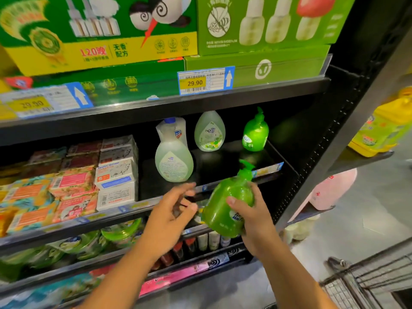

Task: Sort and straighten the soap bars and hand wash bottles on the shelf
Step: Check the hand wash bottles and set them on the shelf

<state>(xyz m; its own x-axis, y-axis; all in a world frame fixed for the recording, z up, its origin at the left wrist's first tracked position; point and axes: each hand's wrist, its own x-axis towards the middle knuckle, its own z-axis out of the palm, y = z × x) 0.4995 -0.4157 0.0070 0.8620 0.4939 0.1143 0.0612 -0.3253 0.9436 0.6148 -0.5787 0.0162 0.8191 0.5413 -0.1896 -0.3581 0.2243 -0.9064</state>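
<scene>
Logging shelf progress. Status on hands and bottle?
Right hand grips green pump bottle, tilted, in front of shelf. Left hand open, empty, beside it. Nothing in the way ahead.

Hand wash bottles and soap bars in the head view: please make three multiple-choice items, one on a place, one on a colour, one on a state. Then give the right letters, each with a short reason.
1. Where do the soap bars lie against the bottles standing on the middle shelf?
A) to their left
B) to their right
C) behind them

2. What colour is the pump bottle in the right hand?
A) pink
B) bright green
C) blue

3. How is the left hand?
A) gripping a soap bar
B) pressing on the shelf
C) open, holding nothing

Answers:
1 A: the boxed bars fill the left part, and the bottles stand at the right.
2 B: its body and pump are both bright green.
3 C: its fingers are spread and curl round nothing.
</scene>
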